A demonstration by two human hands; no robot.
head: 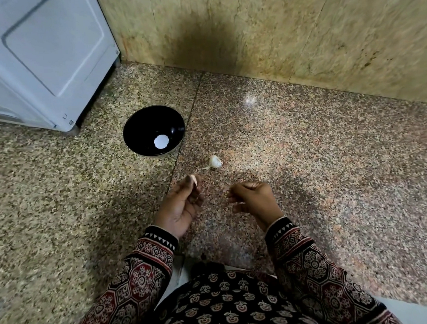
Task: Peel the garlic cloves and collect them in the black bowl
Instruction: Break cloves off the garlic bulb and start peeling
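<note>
Patterned sleeves (148,270) are cut off at the bottom edge. The left hand (182,207) pinches a garlic clove (193,180) at its fingertips, half hiding it. The right hand (254,199) has curled fingers (233,194); whether they hold anything is too blurred to tell. Beyond the hands, a garlic piece (215,161) lies on the floor (305,157), near the black bowl (137,126). A white patch (160,141) in the bowl may be a clove or glare.

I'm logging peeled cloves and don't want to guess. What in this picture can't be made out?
Head view:
1. The white patch inside the black bowl: washed out, so glare or clove is unclear.
2. The right hand: its curl hides whether it pinches peel.
3. The clove in the left hand: mostly covered, so its peel state is unclear.
4. The garlic piece on the floor: too small to count cloves.
</note>
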